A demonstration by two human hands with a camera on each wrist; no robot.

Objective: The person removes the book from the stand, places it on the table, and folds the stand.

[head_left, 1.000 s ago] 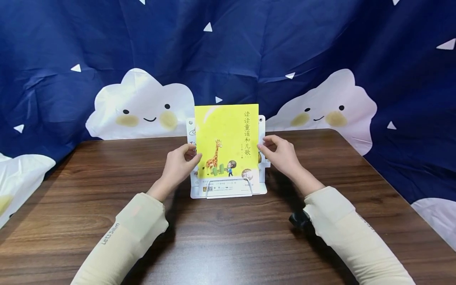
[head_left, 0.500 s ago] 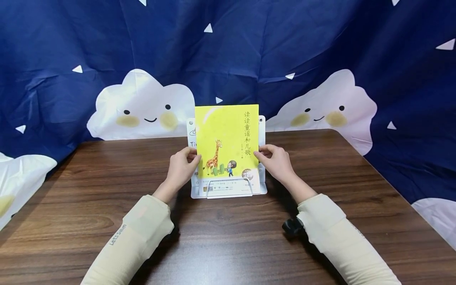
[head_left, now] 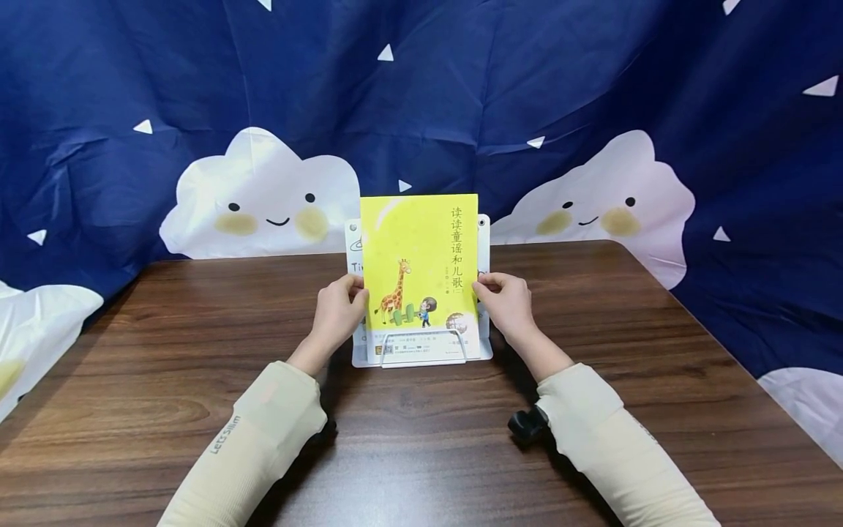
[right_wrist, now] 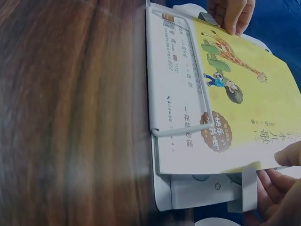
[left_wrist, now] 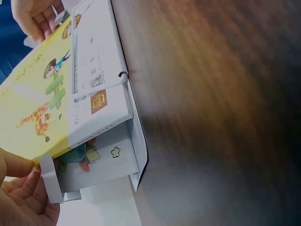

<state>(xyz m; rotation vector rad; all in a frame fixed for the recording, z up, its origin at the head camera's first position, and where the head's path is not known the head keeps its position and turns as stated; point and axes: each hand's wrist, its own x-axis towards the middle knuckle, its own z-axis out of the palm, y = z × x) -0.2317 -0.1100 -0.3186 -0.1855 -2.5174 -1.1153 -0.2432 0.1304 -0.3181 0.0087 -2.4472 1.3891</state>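
Note:
A yellow book (head_left: pixel 421 234) with a giraffe and a child on its cover stands upright, leaning back on a white book stand (head_left: pixel 485 241). A wire bar (head_left: pixel 424 362) of the stand crosses the white lower part of the cover. My left hand (head_left: pixel 337 311) pinches the book's left edge, thumb in front and fingers behind. At the opposite edge my right hand (head_left: pixel 510 307) pinches the book, its thumb (right_wrist: pixel 288 154) on the cover. White side tabs (left_wrist: pixel 51 179) of the stand lie close to the fingers on both sides. Behind the book most of the stand's printed back is hidden.
The stand rests on a dark brown wooden table (head_left: pixel 408 454). A blue curtain (head_left: pixel 421 95) with smiling clouds hangs behind it. Black wrist devices (head_left: pixel 527 426) show beneath the cream sleeves (head_left: pixel 606 432).
My right hand has moved inward and now pinches the book's right edge. The left hand has shifted slightly onto the left edge. The book and stand stay in place.

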